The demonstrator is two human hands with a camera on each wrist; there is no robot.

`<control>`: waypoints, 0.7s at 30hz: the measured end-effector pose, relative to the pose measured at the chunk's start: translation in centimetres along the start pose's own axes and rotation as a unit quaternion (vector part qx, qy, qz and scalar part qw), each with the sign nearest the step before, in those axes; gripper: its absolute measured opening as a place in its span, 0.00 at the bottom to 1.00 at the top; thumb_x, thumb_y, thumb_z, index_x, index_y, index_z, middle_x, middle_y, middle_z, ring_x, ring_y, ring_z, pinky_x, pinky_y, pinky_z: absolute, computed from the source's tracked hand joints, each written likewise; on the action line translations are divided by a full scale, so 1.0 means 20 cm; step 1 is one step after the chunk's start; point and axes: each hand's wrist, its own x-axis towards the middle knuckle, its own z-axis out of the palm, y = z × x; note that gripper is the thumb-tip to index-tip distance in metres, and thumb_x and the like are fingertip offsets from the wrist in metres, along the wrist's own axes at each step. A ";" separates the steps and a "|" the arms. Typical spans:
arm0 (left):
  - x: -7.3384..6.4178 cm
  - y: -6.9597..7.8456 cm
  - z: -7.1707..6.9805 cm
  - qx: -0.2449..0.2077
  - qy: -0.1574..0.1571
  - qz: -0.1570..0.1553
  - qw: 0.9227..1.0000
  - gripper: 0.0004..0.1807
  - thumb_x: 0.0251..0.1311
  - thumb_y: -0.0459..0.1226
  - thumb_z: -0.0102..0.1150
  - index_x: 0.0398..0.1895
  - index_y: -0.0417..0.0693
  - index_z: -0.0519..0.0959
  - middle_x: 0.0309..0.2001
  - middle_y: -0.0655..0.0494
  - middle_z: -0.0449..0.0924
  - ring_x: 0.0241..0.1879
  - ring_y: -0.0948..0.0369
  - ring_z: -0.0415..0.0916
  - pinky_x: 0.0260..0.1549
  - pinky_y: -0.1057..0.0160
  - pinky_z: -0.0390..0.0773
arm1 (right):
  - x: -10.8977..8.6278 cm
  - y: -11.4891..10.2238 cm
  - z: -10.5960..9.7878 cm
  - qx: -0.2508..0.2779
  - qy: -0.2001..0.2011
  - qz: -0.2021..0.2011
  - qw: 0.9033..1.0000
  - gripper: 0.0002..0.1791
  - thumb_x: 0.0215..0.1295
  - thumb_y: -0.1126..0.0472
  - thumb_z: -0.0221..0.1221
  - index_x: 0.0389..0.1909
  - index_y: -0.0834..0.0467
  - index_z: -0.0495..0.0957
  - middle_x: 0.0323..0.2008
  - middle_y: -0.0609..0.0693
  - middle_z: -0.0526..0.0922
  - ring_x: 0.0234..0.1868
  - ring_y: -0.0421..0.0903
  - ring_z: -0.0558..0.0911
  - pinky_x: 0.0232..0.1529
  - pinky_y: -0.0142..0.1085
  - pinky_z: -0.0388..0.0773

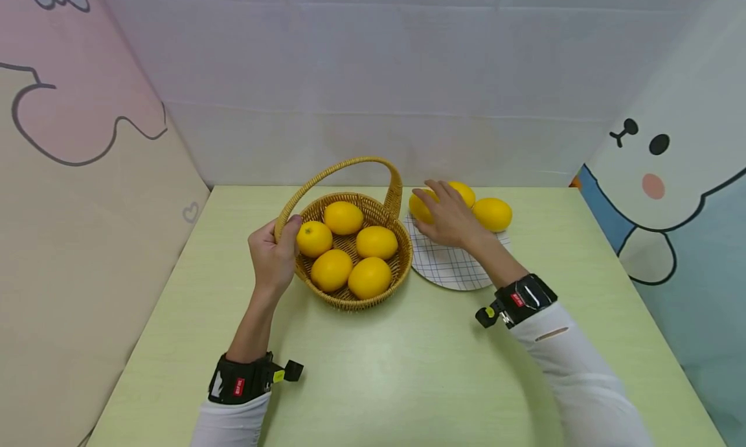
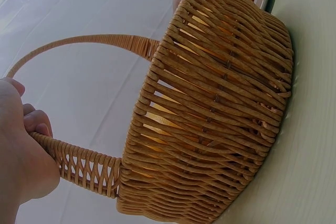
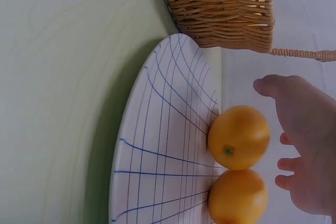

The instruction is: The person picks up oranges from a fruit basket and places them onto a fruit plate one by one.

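Observation:
My left hand [image 1: 274, 256] grips one side of the arched handle [image 1: 344, 165] of a woven wicker basket [image 1: 351, 304]; in the left wrist view its fingers curl round the handle [image 2: 86, 163]. Several yellow lemons [image 1: 344, 217] lie inside the basket. Over a white plate [image 1: 451, 272] with a blue grid, my right hand [image 1: 449, 220] hovers with its fingers spread above a lemon [image 1: 421, 208]. The right wrist view shows a gap between this hand [image 3: 310, 135] and the lemons [image 3: 239, 137]. Two more lemons [image 1: 492, 214] lie on the plate's far right part.
The basket stands on the pale green table [image 1: 396, 369], close beside the plate's left edge. A white cloth wall [image 1: 373, 78] rises behind the table, with cartoon-printed panels [image 1: 658, 194] at both sides. Both wrists wear black camera straps [image 1: 524, 299].

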 end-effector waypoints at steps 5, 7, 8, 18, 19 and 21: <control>0.00 0.00 0.00 -0.004 0.000 -0.001 1.000 0.30 0.81 0.36 0.60 0.15 0.38 0.65 0.12 0.66 0.60 0.11 0.68 0.54 0.12 0.70 0.52 | -0.06 -0.02 -0.06 0.027 0.007 0.016 0.999 0.43 0.83 0.41 0.60 0.88 0.57 0.62 0.88 0.69 0.58 0.89 0.75 0.57 0.89 0.71 0.53; 0.00 0.00 0.00 -0.006 0.001 -0.004 1.000 0.30 0.81 0.36 0.60 0.15 0.39 0.66 0.12 0.66 0.60 0.11 0.68 0.54 0.12 0.70 0.52 | -0.09 -0.02 -0.07 0.039 0.010 0.018 0.999 0.44 0.82 0.39 0.60 0.89 0.56 0.61 0.89 0.68 0.57 0.89 0.75 0.55 0.89 0.71 0.53; 0.00 0.00 0.00 -0.007 0.001 -0.005 1.000 0.30 0.81 0.36 0.60 0.15 0.40 0.66 0.12 0.66 0.60 0.11 0.68 0.54 0.12 0.70 0.52 | -0.11 -0.03 -0.08 0.046 0.010 0.019 0.999 0.45 0.82 0.38 0.60 0.89 0.55 0.61 0.89 0.67 0.57 0.90 0.75 0.54 0.89 0.72 0.52; 0.00 0.00 0.00 -0.005 0.000 -0.008 1.000 0.30 0.81 0.37 0.60 0.16 0.37 0.65 0.12 0.65 0.60 0.11 0.68 0.54 0.12 0.70 0.52 | -0.27 -0.06 -0.12 0.095 0.038 0.016 0.995 0.48 0.77 0.38 0.66 0.90 0.51 0.60 0.91 0.63 0.55 0.92 0.72 0.51 0.89 0.74 0.50; 0.00 0.00 0.00 -0.005 0.000 -0.008 1.000 0.30 0.81 0.36 0.60 0.16 0.36 0.65 0.12 0.65 0.60 0.11 0.68 0.54 0.12 0.70 0.52 | -0.29 -0.06 -0.12 0.095 0.038 0.015 0.995 0.48 0.77 0.38 0.66 0.90 0.51 0.60 0.91 0.63 0.55 0.91 0.72 0.52 0.89 0.74 0.50; 0.00 0.00 0.00 -0.005 0.001 -0.008 1.000 0.30 0.81 0.36 0.60 0.16 0.35 0.65 0.12 0.65 0.60 0.11 0.68 0.54 0.12 0.70 0.52 | -0.32 -0.07 -0.12 0.097 0.039 0.015 0.994 0.48 0.76 0.39 0.67 0.90 0.50 0.60 0.91 0.63 0.55 0.91 0.72 0.52 0.89 0.74 0.49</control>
